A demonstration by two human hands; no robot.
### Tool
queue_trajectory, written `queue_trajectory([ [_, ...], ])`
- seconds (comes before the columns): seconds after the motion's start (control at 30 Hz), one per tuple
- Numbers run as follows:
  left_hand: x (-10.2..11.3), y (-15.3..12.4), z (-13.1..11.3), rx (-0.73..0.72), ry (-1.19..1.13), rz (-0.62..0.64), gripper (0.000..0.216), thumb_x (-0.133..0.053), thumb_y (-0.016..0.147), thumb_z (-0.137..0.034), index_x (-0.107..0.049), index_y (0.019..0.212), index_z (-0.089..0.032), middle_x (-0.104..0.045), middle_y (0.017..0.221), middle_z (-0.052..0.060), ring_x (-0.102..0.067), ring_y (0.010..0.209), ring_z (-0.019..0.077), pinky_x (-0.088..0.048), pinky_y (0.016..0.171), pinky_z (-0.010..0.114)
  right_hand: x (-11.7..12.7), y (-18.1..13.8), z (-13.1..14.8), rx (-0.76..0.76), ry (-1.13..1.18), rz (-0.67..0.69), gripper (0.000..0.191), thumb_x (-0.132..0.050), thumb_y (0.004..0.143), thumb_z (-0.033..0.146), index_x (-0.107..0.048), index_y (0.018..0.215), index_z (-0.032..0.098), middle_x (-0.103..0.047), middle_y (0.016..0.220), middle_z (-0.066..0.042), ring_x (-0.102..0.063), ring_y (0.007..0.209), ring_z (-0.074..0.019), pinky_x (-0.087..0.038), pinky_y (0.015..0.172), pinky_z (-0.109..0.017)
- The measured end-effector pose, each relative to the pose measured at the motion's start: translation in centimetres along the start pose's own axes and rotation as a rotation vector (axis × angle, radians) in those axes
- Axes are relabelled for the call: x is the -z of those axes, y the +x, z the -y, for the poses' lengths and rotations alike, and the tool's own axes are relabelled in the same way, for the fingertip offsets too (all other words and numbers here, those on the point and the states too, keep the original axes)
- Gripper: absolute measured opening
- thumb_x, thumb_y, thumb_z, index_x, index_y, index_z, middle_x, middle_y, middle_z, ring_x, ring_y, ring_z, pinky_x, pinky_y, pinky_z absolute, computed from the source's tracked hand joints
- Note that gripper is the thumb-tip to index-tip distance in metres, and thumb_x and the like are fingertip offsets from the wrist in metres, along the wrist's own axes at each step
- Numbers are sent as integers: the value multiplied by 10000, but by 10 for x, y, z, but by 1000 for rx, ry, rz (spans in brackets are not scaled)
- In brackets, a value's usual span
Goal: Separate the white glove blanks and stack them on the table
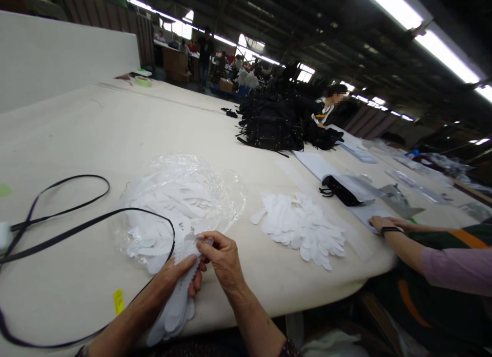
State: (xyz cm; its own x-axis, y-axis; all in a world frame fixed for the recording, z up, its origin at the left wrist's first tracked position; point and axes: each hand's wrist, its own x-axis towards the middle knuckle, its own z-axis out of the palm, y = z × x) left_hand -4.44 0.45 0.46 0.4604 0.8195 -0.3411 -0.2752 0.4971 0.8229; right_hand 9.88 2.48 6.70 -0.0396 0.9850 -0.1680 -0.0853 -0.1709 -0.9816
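Observation:
My left hand (175,280) is closed around a stack of white cut pieces (177,305) at the near edge of the table. My right hand (222,257) pinches the top of that stack, thumb and fingertips pressed on one white piece. Just beyond my hands lies a clear plastic bag (180,203) holding more white pieces. A loose pile of white cut pieces (303,229) lies on the table to the right.
A black strap (77,229) loops across the cream table (115,126) at left. A heap of black bags (274,121) sits further back. Another person's hand with a wristband (384,226) rests at the right edge. Papers and a black item (342,187) lie nearby.

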Motion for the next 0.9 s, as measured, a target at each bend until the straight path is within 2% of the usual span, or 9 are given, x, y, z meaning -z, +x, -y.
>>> queue_trajectory([
  [0.1, -1, 0, -2, 2, -10, -22, 475, -595, 803, -629, -646, 814, -157, -691, 542, 41, -578, 424, 146, -412, 443, 236, -2, -2, -4, 6, 48, -43, 197, -752, 696, 286, -729, 858, 177, -599, 575, 52, -517, 470, -72, -430, 462, -194],
  [0.23, 0, 3, -4, 1, -17, -19, 507, -604, 783, -657, -640, 792, -151, -683, 522, 46, -573, 406, 148, -420, 439, 242, -6, -5, -10, 56, 62, -114, 167, -756, 704, 289, -655, 795, 193, -563, 508, 76, -509, 430, -79, -407, 438, -197],
  [0.47, 2, 3, -3, -21, -30, -6, 507, -601, 794, -649, -645, 801, -144, -689, 534, 55, -581, 417, 158, -416, 436, 256, -2, -3, -6, 17, 46, -57, 189, -793, 677, 299, -650, 730, 187, -600, 519, 56, -538, 461, -87, -428, 478, -202],
  [0.63, 6, 1, -3, -1, -45, 3, 540, -592, 795, -669, -657, 854, -136, -694, 546, 51, -587, 432, 167, -438, 466, 283, 2, -2, -12, -49, 137, -44, 207, -788, 686, 324, -682, 790, 179, -624, 543, 41, -546, 488, -88, -435, 519, -211],
  [0.8, 12, 3, -1, 35, -86, 51, 585, -622, 741, -714, -652, 856, -141, -698, 550, 54, -592, 440, 177, -436, 471, 294, 3, -1, -18, -50, 175, -71, 230, -798, 673, 330, -717, 825, 178, -623, 544, 40, -541, 498, -88, -433, 519, -212],
  [0.9, 9, 2, -3, 32, -93, 28, 581, -625, 741, -708, -653, 852, -138, -691, 541, 50, -582, 433, 167, -424, 462, 281, 5, 1, -21, -63, 198, -71, 245, -808, 662, 328, -727, 827, 166, -618, 536, 37, -546, 496, -87, -435, 521, -209],
])
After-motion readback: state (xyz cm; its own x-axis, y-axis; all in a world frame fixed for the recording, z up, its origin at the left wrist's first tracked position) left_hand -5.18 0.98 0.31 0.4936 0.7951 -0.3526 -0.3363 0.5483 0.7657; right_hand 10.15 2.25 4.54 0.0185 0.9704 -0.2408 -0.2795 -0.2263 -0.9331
